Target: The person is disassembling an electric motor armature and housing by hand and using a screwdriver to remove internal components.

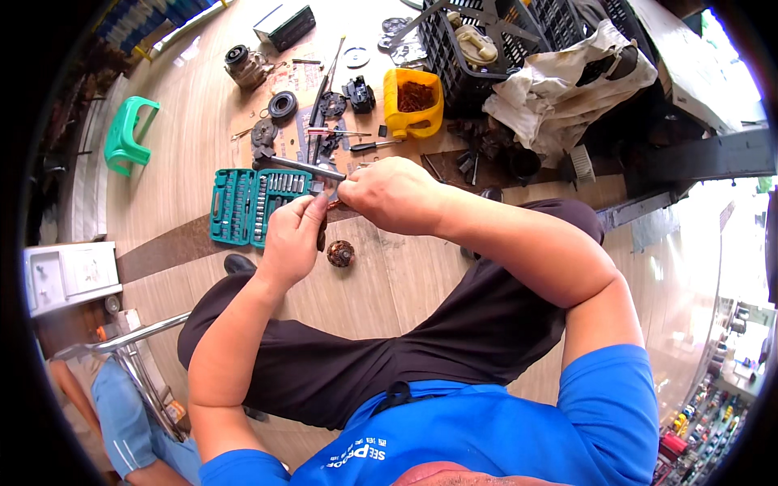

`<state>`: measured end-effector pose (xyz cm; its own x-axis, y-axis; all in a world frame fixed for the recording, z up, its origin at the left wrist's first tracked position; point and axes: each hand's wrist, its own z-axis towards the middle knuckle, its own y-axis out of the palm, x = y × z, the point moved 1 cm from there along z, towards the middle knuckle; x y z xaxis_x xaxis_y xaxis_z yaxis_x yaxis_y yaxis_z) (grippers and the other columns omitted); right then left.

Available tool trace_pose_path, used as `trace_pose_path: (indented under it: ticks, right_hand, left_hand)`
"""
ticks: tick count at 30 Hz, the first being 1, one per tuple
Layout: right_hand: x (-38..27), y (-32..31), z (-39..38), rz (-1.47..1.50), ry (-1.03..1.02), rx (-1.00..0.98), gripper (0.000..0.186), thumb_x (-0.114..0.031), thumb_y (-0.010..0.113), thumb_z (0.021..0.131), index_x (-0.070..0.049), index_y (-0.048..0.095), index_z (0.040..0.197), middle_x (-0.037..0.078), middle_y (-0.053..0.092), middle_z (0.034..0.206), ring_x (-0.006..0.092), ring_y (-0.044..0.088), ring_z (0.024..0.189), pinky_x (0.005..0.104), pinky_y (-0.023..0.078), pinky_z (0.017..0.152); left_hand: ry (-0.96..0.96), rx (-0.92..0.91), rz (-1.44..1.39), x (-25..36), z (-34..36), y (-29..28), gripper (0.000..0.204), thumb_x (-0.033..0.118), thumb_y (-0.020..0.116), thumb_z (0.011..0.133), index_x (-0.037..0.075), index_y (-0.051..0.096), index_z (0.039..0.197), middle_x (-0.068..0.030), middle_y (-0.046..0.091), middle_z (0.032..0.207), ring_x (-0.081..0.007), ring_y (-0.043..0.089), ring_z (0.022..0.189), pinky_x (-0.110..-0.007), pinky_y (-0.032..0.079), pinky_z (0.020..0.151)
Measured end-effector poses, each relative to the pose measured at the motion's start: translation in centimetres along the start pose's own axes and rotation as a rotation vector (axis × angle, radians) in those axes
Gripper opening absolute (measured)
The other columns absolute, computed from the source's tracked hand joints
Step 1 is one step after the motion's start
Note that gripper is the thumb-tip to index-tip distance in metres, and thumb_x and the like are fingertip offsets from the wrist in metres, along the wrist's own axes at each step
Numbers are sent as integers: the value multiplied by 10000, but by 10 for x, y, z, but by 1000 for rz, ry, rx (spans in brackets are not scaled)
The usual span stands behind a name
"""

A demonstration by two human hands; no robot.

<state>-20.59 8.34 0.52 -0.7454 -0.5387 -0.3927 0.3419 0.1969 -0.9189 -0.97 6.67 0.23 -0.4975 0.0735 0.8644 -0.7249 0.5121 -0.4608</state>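
By the near edge of brown sheet cardboard point(293, 81), the left hand point(293, 235) pinches a small dark part point(322, 236), the right hand point(393, 194) has clenched fingers, a teal plastic socket case point(236, 204) crowds the left corner and a yellow plastic jug point(425, 123) the right edge

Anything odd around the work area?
Yes: the yellow jug looks cut open, with reddish-brown material inside. Also, a round copper-brown part sits alone, just right of the left hand in view. No spill stands out.
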Motion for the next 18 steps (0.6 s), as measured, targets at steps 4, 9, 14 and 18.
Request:
trace_pose_path:
  ticks: [4,9,14,18]
  right_hand:
    - [2,8,2,4,31,-21,141,-170,588,860,-33,575,827,164,633,770,349,644,771,457,503,683]
    - [9,3,2,364,83,-138,236,-224,600,914,-5,601,827,210,623,772,400,612,795,473,474,721]
    - [1,-7,-2,535,87,-257,231,-224,602,918,-6,594,843,208,622,774,408,604,806,479,470,717]
    - [3,1,-4,367,-31,-117,190,-196,589,912,-11,589,867,198,630,790,399,618,797,477,479,719]
  left_hand:
    - [89,2,115,-5,2,0,270,189,593,935,-41,590,794,-152,618,737,-309,603,660,-373,453,593]
    - [691,145,672,4,-2,-5,219,198,690,816,24,593,906,-110,585,828,-300,587,735,-397,467,648]
    - [797,130,738,7,-4,-10,170,161,678,811,51,547,812,-99,533,755,-298,561,694,-403,452,626]
    - [785,167,662,7,-4,-8,166,150,639,862,31,546,793,-110,527,718,-305,560,672,-399,439,602]
